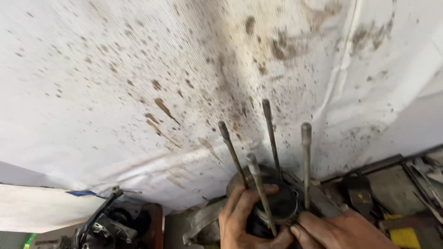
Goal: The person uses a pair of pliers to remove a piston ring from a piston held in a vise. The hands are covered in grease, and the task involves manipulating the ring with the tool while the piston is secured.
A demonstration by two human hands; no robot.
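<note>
Your left hand is wrapped around a dark, round piston at the bottom of the view, fingers curled over its near side and the thumb reaching up along its left edge, so it is grasping the part. Your right hand comes in from the lower right, its thumb and fingertips pressed against the lower right of the same piston, just beside the left hand's fingers (both hands are smeared with grime). Whether the right hand truly grips or only presses, you cannot tell from here, since its fingers are partly cut off by the frame edge.

The piston sits between four long metal studs that rise from the engine block beneath your hands. Two studs stand at the back, one left and one at centre; one stands to the right; the fourth leans in front, crossing over the piston and touching your left fingers.

Left of the block a grey metal casing lies low at the frame's bottom. Further left sits a dark cluster of parts with a black lever sticking up, next to a reddish-brown box edge.

To the right, a dark tool lies on a cluttered bench, and a yellow patch shows at the lower right corner.

Behind everything hangs a white sheet, creased and spattered with brown stains, thickest above the studs.
</note>
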